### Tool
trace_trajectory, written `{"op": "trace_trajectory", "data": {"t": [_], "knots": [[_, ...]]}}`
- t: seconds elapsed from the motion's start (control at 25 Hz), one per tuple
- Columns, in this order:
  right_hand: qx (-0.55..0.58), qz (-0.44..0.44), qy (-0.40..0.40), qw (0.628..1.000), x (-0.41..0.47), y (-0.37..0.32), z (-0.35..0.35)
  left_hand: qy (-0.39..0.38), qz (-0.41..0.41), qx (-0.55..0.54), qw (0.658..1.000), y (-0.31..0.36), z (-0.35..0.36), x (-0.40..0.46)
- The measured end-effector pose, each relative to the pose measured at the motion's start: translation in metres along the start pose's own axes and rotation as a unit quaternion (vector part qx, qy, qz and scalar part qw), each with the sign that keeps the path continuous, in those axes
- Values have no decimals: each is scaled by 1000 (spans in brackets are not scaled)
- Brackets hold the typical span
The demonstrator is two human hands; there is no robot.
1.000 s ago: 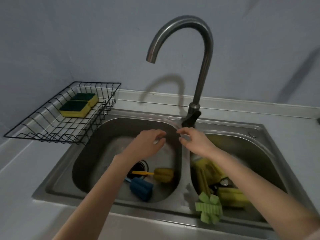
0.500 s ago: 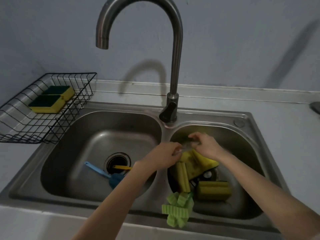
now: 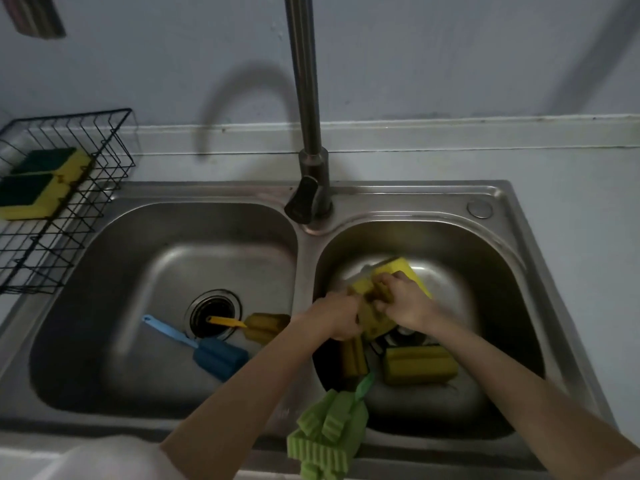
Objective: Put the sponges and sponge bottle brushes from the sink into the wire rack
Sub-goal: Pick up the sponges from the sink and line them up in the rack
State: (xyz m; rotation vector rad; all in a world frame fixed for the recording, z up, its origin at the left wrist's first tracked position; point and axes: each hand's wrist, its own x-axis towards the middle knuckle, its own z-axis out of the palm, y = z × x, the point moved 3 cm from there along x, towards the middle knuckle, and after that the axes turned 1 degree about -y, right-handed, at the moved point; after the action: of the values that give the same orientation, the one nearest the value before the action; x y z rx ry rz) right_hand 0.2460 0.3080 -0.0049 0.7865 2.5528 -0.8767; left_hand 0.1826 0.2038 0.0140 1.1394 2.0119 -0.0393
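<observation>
Both of my hands are down in the right basin of the steel double sink (image 3: pixel 498 202). My left hand (image 3: pixel 336 315) and my right hand (image 3: pixel 405 303) are closed together on a yellow sponge (image 3: pixel 398 270). Below them lie a yellow sponge brush head (image 3: pixel 419 365) and another yellow one (image 3: pixel 353 358). A green sponge brush (image 3: pixel 327 434) hangs over the sink's front rim. In the left basin lie a blue sponge brush (image 3: pixel 218 356) and a yellow sponge brush (image 3: pixel 266 327). The black wire rack (image 3: pixel 104 174) at the left holds two green-topped yellow sponges (image 3: pixel 34 192).
The tall steel faucet (image 3: pixel 308 109) rises from the divider between the basins, right behind my hands. A drain strainer (image 3: pixel 213 311) sits in the left basin. Grey counter runs behind and to the right of the sink, with the wall close behind.
My hands have moved down from near the faucet base into the right basin and closed on the yellow sponge. The view has tilted lower toward the sink.
</observation>
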Motion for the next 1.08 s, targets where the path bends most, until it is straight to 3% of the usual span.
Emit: {"op": "trace_trajectory", "data": {"t": [0.36, 0.6, 0.84, 1.08], "knots": [[-176, -19, -24, 984, 4, -8, 28, -82, -36, 71, 994, -1, 21, 3], [-193, -9, 17, 981, 5, -17, 43, -56, -54, 69, 995, 2, 22, -6], [-159, -4, 45, 986, 6, -21, 45, -72, -44, 43, 996, 3, 21, -17], [1, 27, 71, 997, -7, -7, 13, -11, -9, 49, 999, 6, 5, -30]]}}
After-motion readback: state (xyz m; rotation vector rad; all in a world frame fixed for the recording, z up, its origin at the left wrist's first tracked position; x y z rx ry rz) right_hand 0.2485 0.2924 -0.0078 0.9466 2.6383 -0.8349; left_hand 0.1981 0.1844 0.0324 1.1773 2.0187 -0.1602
